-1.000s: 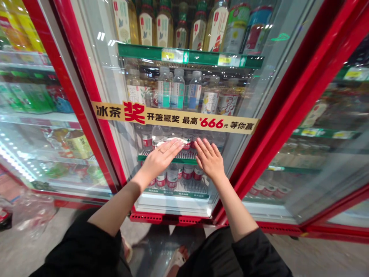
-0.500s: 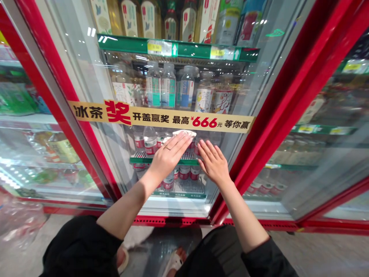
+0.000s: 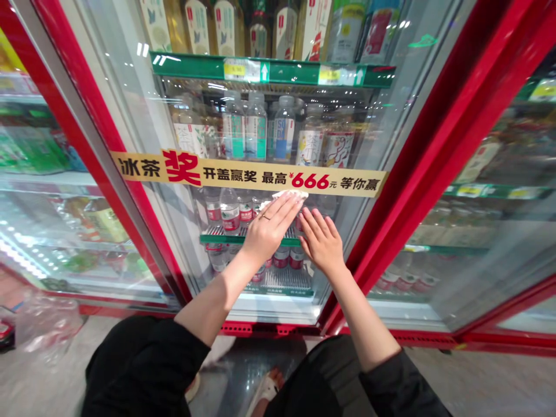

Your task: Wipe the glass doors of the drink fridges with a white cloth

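Under the flat fingers of my left hand (image 3: 264,229), a crumpled white tissue (image 3: 290,195) is pressed to the glass door (image 3: 273,310) of a drinks fridge. Its edges stick out past the fingertips, just below a yellow banner (image 3: 247,175) stuck across the pane. A ring (image 3: 266,216) sits on one finger. My right hand (image 3: 322,240) rests on the same glass to the right, fingers stretched out, with nothing visible in it. Behind the pane, partly covered by my hands, stand water bottles with red labels (image 3: 230,217).
A red door frame (image 3: 403,179) runs along the right, with another glass-fronted fridge beyond it. Higher shelves (image 3: 186,66) hold bottled drinks behind the glass. Clear plastic wrap (image 3: 47,324) lies on the floor at the left. My feet (image 3: 267,389) are close to the fridge base.
My left hand and the tissue have slid right and slightly up along the glass, closer to my right hand. The right hand stays almost in place.
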`<action>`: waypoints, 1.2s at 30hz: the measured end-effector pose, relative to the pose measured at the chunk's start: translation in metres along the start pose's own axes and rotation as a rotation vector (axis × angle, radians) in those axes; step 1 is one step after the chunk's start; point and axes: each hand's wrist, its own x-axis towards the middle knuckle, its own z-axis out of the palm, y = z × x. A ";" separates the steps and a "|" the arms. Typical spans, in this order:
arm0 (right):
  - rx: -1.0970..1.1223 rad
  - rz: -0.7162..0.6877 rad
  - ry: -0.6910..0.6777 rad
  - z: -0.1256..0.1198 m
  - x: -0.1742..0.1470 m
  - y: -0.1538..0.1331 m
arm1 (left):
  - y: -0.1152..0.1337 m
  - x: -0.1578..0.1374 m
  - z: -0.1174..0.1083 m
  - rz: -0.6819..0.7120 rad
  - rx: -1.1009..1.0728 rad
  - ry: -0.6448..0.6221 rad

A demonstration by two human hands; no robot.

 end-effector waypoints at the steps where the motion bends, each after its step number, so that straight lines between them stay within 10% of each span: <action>1: 0.010 -0.001 -0.005 -0.002 0.001 0.000 | 0.000 -0.003 0.000 0.018 0.010 -0.010; 10: 0.055 -0.014 -0.022 -0.019 0.004 0.014 | -0.019 -0.026 -0.030 0.041 0.016 -0.118; 19: 0.028 0.063 -0.028 0.004 -0.003 0.023 | 0.008 0.006 0.004 -0.060 -0.092 -0.068; 36: 0.039 -0.007 -0.027 -0.009 -0.003 0.029 | 0.015 0.010 0.001 -0.052 -0.096 -0.145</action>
